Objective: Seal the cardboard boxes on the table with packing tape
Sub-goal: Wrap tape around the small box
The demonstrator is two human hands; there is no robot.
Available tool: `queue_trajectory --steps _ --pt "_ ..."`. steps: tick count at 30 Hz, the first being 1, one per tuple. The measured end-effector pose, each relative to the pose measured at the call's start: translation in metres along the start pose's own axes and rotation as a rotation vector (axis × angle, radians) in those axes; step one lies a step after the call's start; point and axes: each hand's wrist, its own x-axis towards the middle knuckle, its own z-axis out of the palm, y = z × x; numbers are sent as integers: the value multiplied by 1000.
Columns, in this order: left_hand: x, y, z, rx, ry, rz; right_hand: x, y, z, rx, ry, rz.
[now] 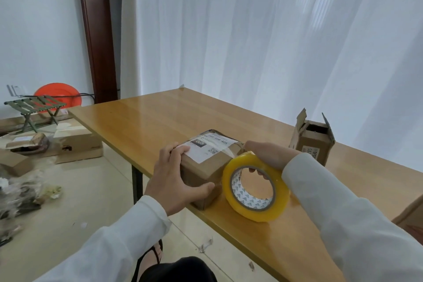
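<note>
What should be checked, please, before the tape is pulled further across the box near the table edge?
1. Left hand steadies the labelled box: ok.
2. Right hand grips the tape roll, fingers through its core: ok.
3. Tape strip already lies over the box's top: ok.
4. Box fully on the table: not ok, its near corner sits at the edge.
5. Tape end stuck firmly: cannot tell.
6. Second box ready: not ok, flaps open.

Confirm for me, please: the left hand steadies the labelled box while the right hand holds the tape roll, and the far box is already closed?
Not quite: in the head view the far box stands with its flaps open. The left hand does steady the labelled box, and the right hand holds the tape roll.
</note>
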Motion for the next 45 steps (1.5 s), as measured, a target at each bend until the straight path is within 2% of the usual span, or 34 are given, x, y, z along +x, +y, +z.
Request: queue_trajectory --steps 4,9,15,18,21,27,30,32,33,35,38,41,43,45 --pt "8 -1 0 -75 4 -32 4 7 5 -72 114 -77" --pt "17 0 -5 -175 -28 -94 -13 16 -3 92 49 -137" --pt "32 11 -10 -314 -112 -223 -26 -3 -17 121 48 -188" --pt "37 14 -12 -425 -168 -294 -25 -9 -17 9 23 -127" --pt "42 22 -15 -607 -236 -353 -17 -11 4 -264 4 -74" --pt "50 13 -10 -660 -294 -434 -6 -20 14 -267 35 -60" --pt "52 9 -9 -574 -150 -378 -4 -25 12 -288 14 -63" --pt "50 9 -5 -555 1 -289 -3 -25 11 -278 2 -57" --pt "47 10 -4 -550 28 -216 -2 -24 10 -256 -2 -52" --pt "41 11 2 -519 -25 -72 1 -23 10 -235 -1 -46" --pt "40 6 9 -289 -30 77 4 -23 10 -267 6 -46" --pt "47 3 10 -150 23 111 10 -22 11 -223 10 -56" --pt "48 2 11 -132 53 102 17 -20 13 -184 17 -43" --pt "51 -1 10 -170 48 34 23 -18 13 -42 -35 -5"
